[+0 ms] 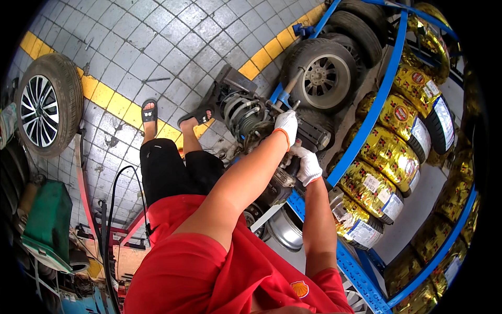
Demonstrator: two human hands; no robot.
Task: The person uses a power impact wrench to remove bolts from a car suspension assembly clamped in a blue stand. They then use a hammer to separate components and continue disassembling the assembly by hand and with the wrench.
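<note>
A coil spring (246, 116) sits in a dark, greasy metal press-like machine (235, 78) in front of me. My left hand (286, 128), in a white knit glove with an orange cuff, is closed beside the spring. The tip of a metal rod (296, 104) pokes out past its fingers. Just nearer to me, my right hand (307, 165), gloved the same way, has its fingers curled at the machine's near side. What lies under those fingers is hidden. A thicker metal bar with a blue part (290, 89) slants up beyond my left hand.
A blue steel rack (366, 125) on the right holds several tyres in gold wrapping (389, 152). A worn wheel (327, 78) leans beyond the machine. Another wheel (44, 107) stands at far left, near a green box (47, 225). A bare silver rim (286, 230) lies below the machine.
</note>
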